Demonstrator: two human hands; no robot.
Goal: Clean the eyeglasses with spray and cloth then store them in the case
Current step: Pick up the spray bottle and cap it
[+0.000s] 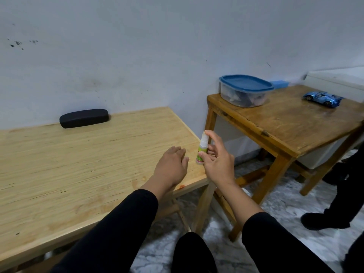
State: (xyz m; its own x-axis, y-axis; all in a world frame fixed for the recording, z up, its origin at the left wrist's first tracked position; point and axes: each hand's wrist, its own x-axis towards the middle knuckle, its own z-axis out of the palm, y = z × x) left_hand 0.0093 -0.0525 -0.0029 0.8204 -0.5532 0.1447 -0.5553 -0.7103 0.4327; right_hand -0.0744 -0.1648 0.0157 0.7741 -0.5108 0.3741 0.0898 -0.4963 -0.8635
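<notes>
My right hand (217, 160) grips a small white spray bottle (202, 149) with a green label, held upright over the right corner of the light wooden table (78, 164), index finger on its top. My left hand (173, 164) hovers palm down beside the bottle, fingers loosely apart, holding nothing. A closed black eyeglass case (84, 118) lies at the table's back edge against the wall. No eyeglasses or cloth are in view.
A darker wooden side table (285, 123) stands to the right, carrying a clear container with a blue lid (245, 90) and a blue toy car (323, 98). A person's dark-clothed leg and foot (332, 213) stand at the far right on the marble floor.
</notes>
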